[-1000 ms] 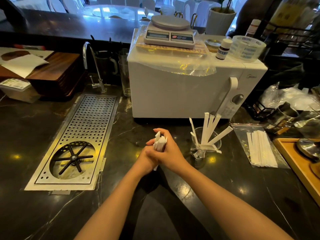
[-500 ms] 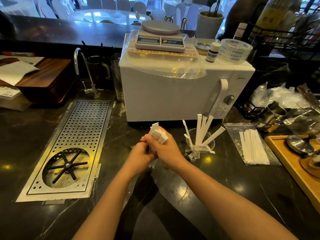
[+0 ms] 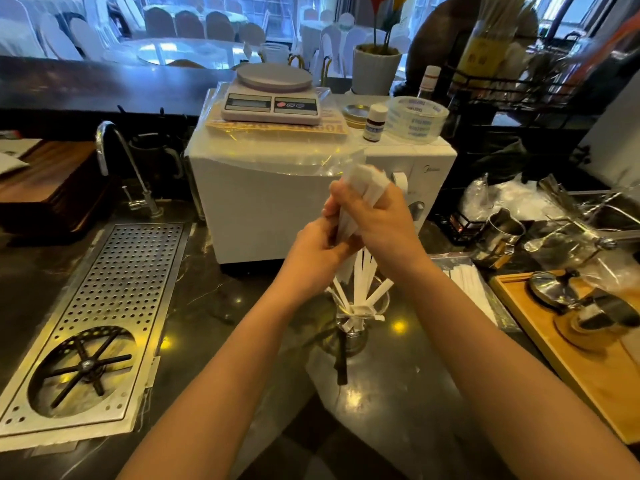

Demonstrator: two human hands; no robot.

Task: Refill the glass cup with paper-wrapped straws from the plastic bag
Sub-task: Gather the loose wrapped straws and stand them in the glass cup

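Both hands hold one bundle of white paper-wrapped straws [image 3: 363, 188] upright, directly above the glass cup [image 3: 351, 327]. My right hand [image 3: 381, 223] wraps the upper part of the bundle. My left hand [image 3: 315, 251] grips its lower part from the left. The cup stands on the dark counter and holds several straws that lean outward. The clear plastic bag [image 3: 485, 299] with more straws lies flat to the right of the cup, partly hidden by my right forearm.
A white appliance [image 3: 277, 209] with a kitchen scale [image 3: 273, 95] on top stands just behind the hands. A perforated steel drain tray [image 3: 104, 306] lies to the left, a faucet [image 3: 117, 157] behind it. A wooden tray [image 3: 588, 358] with metal items sits at right.
Both hands have lifted the bundle of straws and carried it right, from left of the cup to above it. The camera has come closer.
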